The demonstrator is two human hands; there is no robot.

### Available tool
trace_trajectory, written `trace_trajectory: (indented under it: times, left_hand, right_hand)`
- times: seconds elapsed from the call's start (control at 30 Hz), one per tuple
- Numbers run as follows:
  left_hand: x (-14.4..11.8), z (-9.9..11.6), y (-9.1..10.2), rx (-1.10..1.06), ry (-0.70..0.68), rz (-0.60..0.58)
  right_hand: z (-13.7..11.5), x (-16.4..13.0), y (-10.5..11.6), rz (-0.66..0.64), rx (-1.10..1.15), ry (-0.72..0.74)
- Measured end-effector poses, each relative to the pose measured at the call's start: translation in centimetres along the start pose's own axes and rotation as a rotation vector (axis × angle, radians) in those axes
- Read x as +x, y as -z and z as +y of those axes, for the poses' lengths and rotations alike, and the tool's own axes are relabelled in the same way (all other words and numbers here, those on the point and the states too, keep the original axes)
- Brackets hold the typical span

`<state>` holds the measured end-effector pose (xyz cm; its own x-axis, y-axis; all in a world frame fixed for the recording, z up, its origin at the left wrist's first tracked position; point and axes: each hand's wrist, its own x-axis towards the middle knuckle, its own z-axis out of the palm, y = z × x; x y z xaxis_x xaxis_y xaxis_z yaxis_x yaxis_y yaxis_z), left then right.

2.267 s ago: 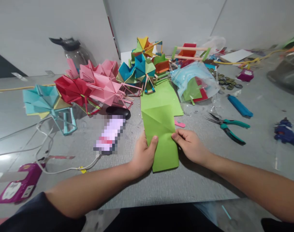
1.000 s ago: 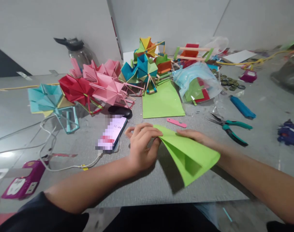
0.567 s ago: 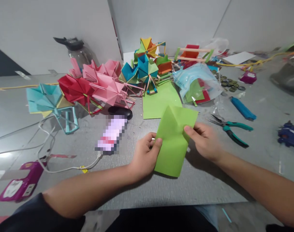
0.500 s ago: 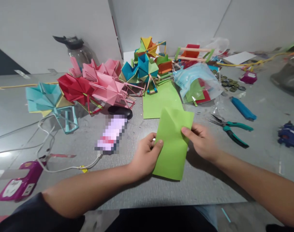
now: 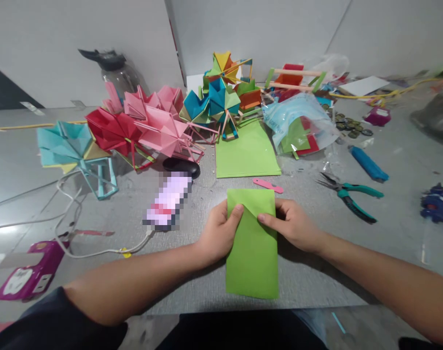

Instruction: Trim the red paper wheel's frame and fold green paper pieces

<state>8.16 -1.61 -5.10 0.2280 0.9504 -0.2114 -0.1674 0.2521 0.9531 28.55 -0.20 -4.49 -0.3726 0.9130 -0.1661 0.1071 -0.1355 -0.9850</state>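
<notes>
A bright green sheet of paper (image 5: 252, 262), a tall rectangle with a crease near its top, is held upright between both hands near the table's front edge. My left hand (image 5: 219, 231) pinches its left side, thumb on the front and fingers behind. My right hand (image 5: 296, 223) grips the right side the same way, its thumb lying near the crease. Just beyond the sheet's top edge lies a pink cutter-like tool (image 5: 268, 185). Behind that is a stack of green paper (image 5: 245, 155) lying flat.
Folded-paper models stand at the back, among them a red one (image 5: 114, 131) and a pink one (image 5: 161, 129). A phone (image 5: 168, 199) lies left, pliers (image 5: 347, 192) and a blue glue gun (image 5: 438, 204) right. A purple tape dispenser (image 5: 32, 270) sits front left.
Both hands have brought the green sheet down, closer to me, and straightened it from a tilt. The pink tool and the front of the paper stack have come into sight.
</notes>
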Motion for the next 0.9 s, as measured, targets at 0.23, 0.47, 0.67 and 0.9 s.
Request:
trace_trajectory:
  times: [0.23,0.47,0.67,0.9]
  left_hand:
    - [-1.0,-0.7,-0.2,0.038,-0.008,-0.073]
    - [-0.8,-0.2,-0.2,0.161,-0.074,0.032]
    - [-0.8,-0.1,-0.4,0.139,-0.047,0.05]
    - [-0.8,0.0,-0.5,0.116,-0.072,0.044]
  right_hand:
    - [-0.6,-0.4,-0.7,0.051,0.003,-0.104]
    - [-0.8,-0.6,-1.5,0.075,-0.031,-0.128]
    - [-0.6,-0.8,-1.7,0.094,-0.045,-0.11]
    - [-0.5,-0.8,-1.8,0.089,-0.024,-0.106]
